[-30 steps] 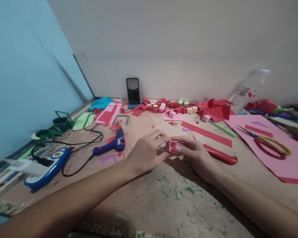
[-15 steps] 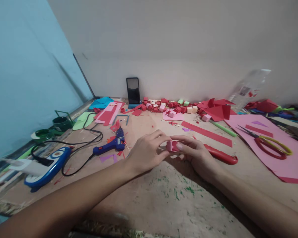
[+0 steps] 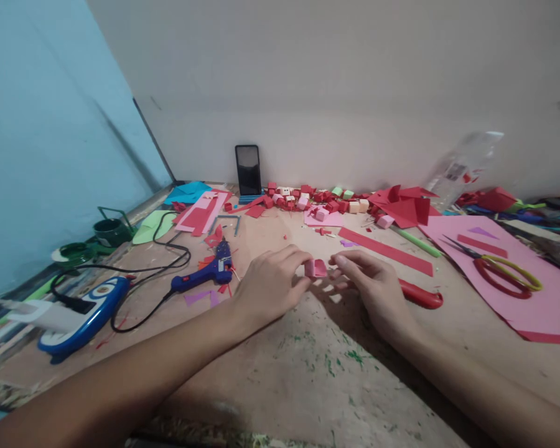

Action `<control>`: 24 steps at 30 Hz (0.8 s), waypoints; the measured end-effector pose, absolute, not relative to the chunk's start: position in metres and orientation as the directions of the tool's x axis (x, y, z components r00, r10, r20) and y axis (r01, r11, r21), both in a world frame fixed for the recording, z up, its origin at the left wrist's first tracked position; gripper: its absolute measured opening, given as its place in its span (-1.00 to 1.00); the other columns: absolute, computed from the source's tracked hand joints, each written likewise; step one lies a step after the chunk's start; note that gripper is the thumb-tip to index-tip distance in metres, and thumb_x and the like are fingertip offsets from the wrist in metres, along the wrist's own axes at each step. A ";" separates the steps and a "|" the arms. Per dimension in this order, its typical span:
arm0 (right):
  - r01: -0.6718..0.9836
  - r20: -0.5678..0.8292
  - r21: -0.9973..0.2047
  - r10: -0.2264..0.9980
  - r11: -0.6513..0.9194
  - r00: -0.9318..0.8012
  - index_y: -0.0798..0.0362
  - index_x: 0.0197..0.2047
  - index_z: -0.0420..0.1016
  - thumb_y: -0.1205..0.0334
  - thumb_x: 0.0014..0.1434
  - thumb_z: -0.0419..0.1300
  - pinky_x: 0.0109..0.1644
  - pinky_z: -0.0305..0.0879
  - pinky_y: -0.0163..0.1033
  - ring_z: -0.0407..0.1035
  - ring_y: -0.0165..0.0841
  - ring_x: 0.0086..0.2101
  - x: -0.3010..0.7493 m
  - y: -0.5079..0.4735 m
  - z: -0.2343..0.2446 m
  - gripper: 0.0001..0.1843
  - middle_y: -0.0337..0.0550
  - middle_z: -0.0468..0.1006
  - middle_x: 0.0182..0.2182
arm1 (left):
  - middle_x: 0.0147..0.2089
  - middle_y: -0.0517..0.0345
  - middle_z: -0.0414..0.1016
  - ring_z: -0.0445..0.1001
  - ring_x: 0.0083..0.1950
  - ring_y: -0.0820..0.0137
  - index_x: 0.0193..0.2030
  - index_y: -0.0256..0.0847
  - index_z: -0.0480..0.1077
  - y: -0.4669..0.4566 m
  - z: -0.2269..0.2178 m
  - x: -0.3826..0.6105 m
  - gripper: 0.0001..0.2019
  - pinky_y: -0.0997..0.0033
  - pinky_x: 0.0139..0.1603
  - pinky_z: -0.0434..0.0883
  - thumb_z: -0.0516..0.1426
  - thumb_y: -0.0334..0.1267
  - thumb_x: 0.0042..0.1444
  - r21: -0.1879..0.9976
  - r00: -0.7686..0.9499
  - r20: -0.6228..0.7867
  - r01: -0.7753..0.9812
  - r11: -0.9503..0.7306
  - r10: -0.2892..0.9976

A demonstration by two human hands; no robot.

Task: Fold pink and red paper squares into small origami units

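- far left, by the blue wall: two dark green cups (image 3: 107, 231), side by side.
- in front of them: blue and white power strip (image 3: 86, 314) with a white plug in it, black cord (image 3: 168, 249) looping across the table (image 3: 308, 386).
- next along: blue glue gun (image 3: 200, 277), lying flat among pink and red scraps.
- back against the wall: black phone (image 3: 248, 169), propped upright, screen dark.
- centre: left hand (image 3: 270, 286), low over the table, thumb and forefinger pinched together on the pink paper cube (image 3: 316, 268), other fingers curled under.
- pink paper cube: between the two hands, just above the table, gripped by the left hand alone.
- right hand (image 3: 376, 289): just beside the cube, fingers loose and slightly apart, holding nothing; fingertip near the cube, contact unclear.
- behind the hands, along the wall: row of small paper cubes (image 3: 317, 200) in red, pink, green and cream.
- right of the hands: long red paper strip (image 3: 385, 251), and a red-handled cutter (image 3: 420, 297) just beside the right hand.
- further right: heap of red offcuts (image 3: 404, 205), green stick (image 3: 419, 242), clear plastic bottle (image 3: 466, 163) against the wall.
- far right: pink sheet (image 3: 541, 311) with scissors (image 3: 504, 274) lying on it, handles red and yellow.
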State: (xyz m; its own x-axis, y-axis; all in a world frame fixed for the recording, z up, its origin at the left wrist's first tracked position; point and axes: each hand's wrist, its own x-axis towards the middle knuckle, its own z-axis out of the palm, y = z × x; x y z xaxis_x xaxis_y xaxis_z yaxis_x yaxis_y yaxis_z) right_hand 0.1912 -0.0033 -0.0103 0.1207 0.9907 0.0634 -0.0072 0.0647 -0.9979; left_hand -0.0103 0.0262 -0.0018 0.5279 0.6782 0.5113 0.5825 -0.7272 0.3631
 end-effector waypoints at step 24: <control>0.169 0.012 -0.985 0.983 0.044 -0.184 0.07 -0.50 0.65 -0.04 0.11 0.38 -0.48 -0.04 -0.25 0.03 -0.43 -0.58 0.186 -0.009 -0.004 -0.65 -0.31 0.29 -0.68 | -0.01 0.03 0.63 0.58 -0.05 0.19 0.06 -0.26 0.44 0.018 0.001 -0.010 -0.81 0.17 -0.12 0.38 0.10 -0.28 0.40 -0.080 0.749 0.495 0.545 -0.835 0.441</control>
